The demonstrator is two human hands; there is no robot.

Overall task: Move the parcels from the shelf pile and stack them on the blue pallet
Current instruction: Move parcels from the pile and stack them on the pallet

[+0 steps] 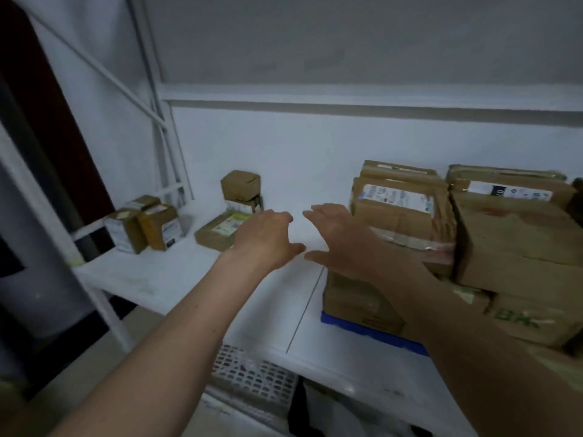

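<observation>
Parcels (407, 212), brown cardboard boxes with white labels and glossy tape, sit stacked on the blue pallet (372, 334) at the right of the white shelf (176, 275). Smaller boxes remain at the shelf's left: a flat one (217, 231), a cube-like one (241, 190) behind it, and two boxes (145, 227) near the frame. The left hand (268, 239) and right hand (337, 236) hover over the smooth shelf, fingers spread, each grip open and holding nothing.
</observation>
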